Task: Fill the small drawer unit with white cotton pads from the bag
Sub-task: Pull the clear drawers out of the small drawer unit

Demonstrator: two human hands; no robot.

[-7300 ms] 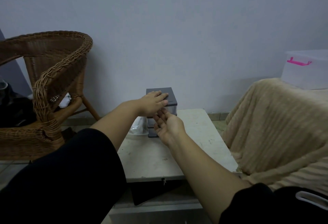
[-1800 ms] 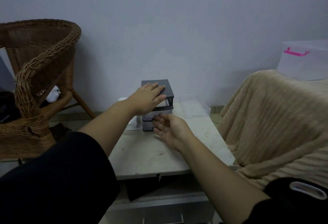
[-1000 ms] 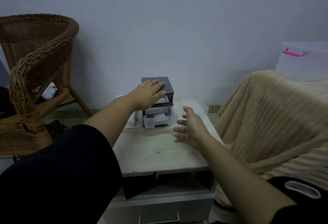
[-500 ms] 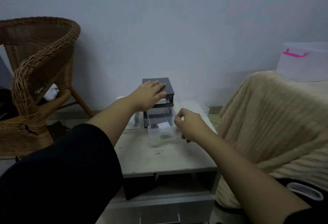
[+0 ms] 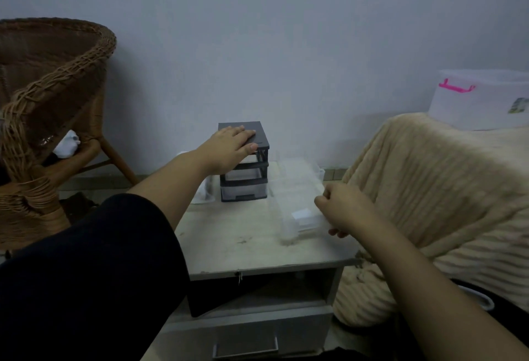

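- One small drawer unit (image 5: 244,166), dark grey, stands upright at the rear middle of the cabinet (image 5: 229,243) top, close to the wall.
- On the unit's top lies the left hand (image 5: 229,146), palm down, with the fingers straight and close together and the thumb at the front edge.
- Two clear drawers are out of the unit. The rear drawer (image 5: 300,171) lies at the rear right corner of the cabinet top, just right of the unit. The near drawer (image 5: 294,217), blurred, is by the right edge, in front of the rear one.
- At the near drawer's right end the right hand (image 5: 340,211) grips it, fingers curled on its rim. Whether this drawer rests on the top or is lifted cannot be told.
- Inside the near drawer, white cotton pads (image 5: 302,214) show as a small white patch next to the right hand.
- Just left of the unit sits the bag (image 5: 203,191), clear with white contents, partly hidden behind the left forearm.
- Left of the cabinet a wicker chair (image 5: 43,103) stands on the floor, with a white object (image 5: 67,144) on its seat.
- At the cabinet's right edge hangs a beige blanket (image 5: 429,189). A pale storage box (image 5: 481,100) with a pink handle sits on it by the wall.
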